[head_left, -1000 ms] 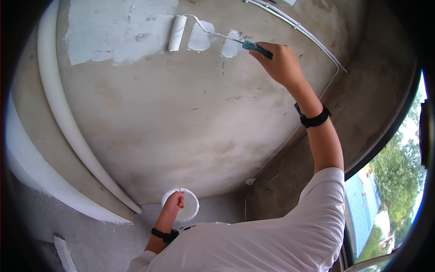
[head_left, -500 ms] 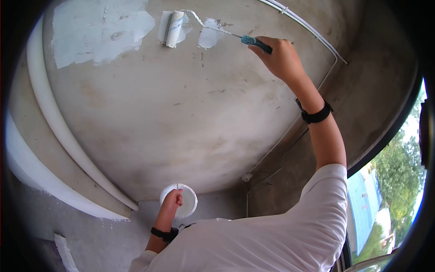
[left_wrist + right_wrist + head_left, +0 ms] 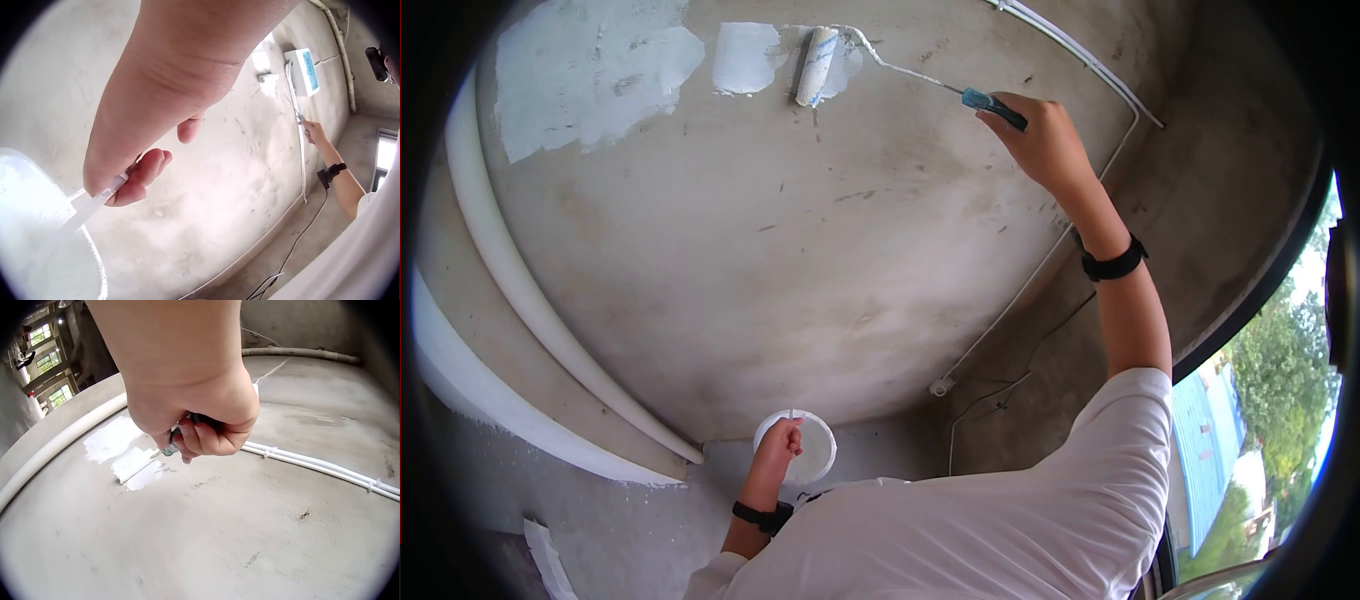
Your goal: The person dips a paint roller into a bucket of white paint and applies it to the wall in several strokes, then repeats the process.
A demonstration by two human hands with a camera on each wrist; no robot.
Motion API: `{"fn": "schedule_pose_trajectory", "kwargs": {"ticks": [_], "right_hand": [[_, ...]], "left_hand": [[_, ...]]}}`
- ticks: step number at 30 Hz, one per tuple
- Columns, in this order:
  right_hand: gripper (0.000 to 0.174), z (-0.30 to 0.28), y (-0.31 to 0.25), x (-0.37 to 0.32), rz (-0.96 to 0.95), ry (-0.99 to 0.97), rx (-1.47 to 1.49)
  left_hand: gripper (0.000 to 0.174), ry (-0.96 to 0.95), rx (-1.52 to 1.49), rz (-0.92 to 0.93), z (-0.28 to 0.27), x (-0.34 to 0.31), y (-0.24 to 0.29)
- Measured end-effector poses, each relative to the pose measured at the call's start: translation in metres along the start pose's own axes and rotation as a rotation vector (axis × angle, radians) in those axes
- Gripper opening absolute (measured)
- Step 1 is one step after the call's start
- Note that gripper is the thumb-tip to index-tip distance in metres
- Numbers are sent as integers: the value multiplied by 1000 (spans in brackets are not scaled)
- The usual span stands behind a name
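High on the wall, my right hand [image 3: 1045,140] grips the dark blue-green handle of a paint roller [image 3: 817,65]. The roller's white sleeve lies over the rightmost of the small white paint patches. In the right wrist view the curled fingers of the right hand [image 3: 200,415] wrap the handle and partly hide it. Low down, my left hand [image 3: 780,445] holds a white bucket [image 3: 830,455] by its handle. Its fingers curl round the pale bail handle [image 3: 94,206] in the left wrist view, with the translucent white bucket below.
A larger painted area [image 3: 590,80] and a separate white patch [image 3: 745,57] lie left of the roller. A thick white pipe [image 3: 510,250] runs down the left side. Thin white conduits [image 3: 1090,55] cross the wall near my right hand. A window [image 3: 1260,420] is at the right.
The roller has moved right along the wall, from beside the first small patch, across it, to the rightmost patch. The head view has shifted right. My left hand keeps holding the bucket.
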State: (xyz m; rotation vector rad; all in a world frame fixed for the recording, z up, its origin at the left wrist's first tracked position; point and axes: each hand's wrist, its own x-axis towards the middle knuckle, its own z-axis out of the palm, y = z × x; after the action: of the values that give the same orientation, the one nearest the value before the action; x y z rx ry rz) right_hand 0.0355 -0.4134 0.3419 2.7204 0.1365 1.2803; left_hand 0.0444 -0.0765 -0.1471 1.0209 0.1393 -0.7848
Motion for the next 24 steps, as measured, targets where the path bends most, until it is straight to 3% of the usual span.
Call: {"fn": "schedule_pose_trajectory", "kwargs": {"ticks": [7,9,12,15,24], "right_hand": [[24,-5,10,-13,91,-28,16],[24,-6,11,-16,113,-43,14],[24,-7,13,-20,119,-25,12],[25,-13,8,-24,187,-64,21],[28,-2,-3,-38,204,-20,136]], "left_hand": [[16,9,33,1,-13,7,0],[29,-27,96,8,-20,6,1],[29,-18,91,8,-26,1,8],[17,16,-5,20,-29,-8,14],[16,9,-56,44,-60,-36,33]]}}
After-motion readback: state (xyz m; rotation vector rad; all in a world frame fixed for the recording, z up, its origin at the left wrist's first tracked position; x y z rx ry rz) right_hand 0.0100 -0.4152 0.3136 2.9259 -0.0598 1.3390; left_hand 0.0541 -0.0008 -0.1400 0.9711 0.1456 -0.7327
